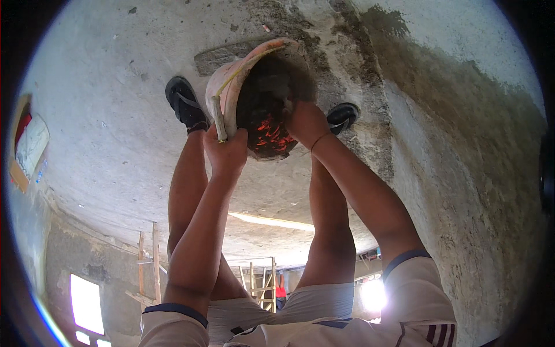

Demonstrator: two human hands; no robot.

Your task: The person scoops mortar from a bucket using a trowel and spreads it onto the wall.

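Observation:
A worn pinkish bucket [222, 81] is tipped so that its mouth faces me. Its inside is dark and crusted, with bright red-orange patches [272, 136] low on the inner wall. My left hand [226, 151] is closed on the bucket's rim, close to the pale grip of its bail handle [218, 118]. Reaching into the mouth from the right is my right hand [308, 122]. Its fingers are in shadow, so whether they hold anything does not show.
A flat grey slab [217, 59] lies on the concrete floor behind the bucket. My sandalled feet stand on both sides. A rough, partly damp wall [462, 133] rises at the right. Wooden poles [156, 263] and a cardboard box [19, 173] are farther off.

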